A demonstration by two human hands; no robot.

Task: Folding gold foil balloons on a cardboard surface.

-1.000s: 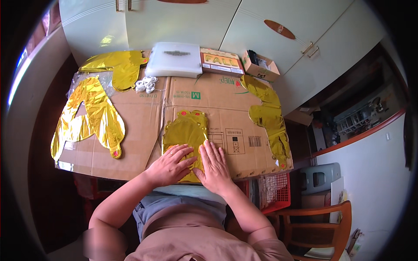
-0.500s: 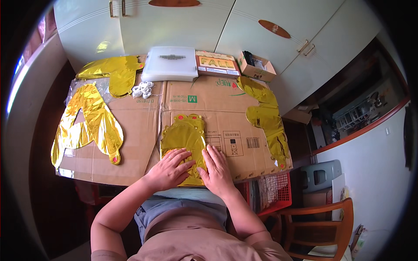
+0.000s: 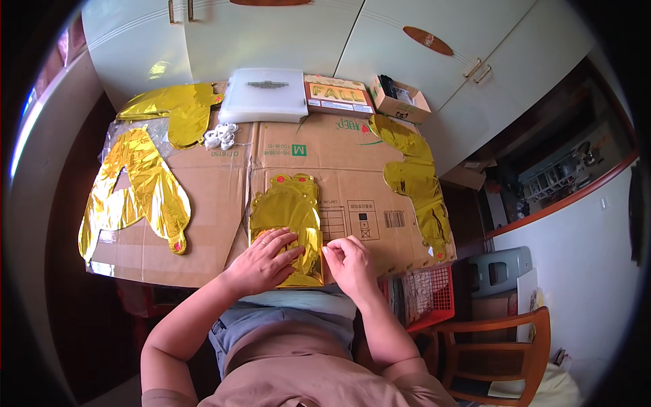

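A folded gold foil balloon (image 3: pixel 286 211) lies flat at the near middle of the cardboard, red dots on its far end. My left hand (image 3: pixel 266 258) rests on it, fingers stretched out and pressing its near half. At the balloon's right edge, my right hand (image 3: pixel 350 261) is closed in a pinch, thumb and forefinger on the foil's rim. Spread out on the left is a gold A-shaped foil balloon (image 3: pixel 154 178). Behind it another gold foil balloon (image 3: pixel 190 122) partly covers clear plastic. A wavy gold foil balloon (image 3: pixel 411 178) runs along the right side.
Flattened cardboard (image 3: pixel 210 186) covers the table. Along its back stand a translucent plastic case (image 3: pixel 263 98), a printed box (image 3: pixel 339 98) and an open small carton (image 3: pixel 400 102). White string (image 3: pixel 222 136) lies before the case. A wooden chair (image 3: pixel 502 346) and red basket (image 3: pixel 434 298) are at right.
My right hand has gone from lying flat on the foil to pinching at its right edge, shifting slightly right. My left hand stays in place.
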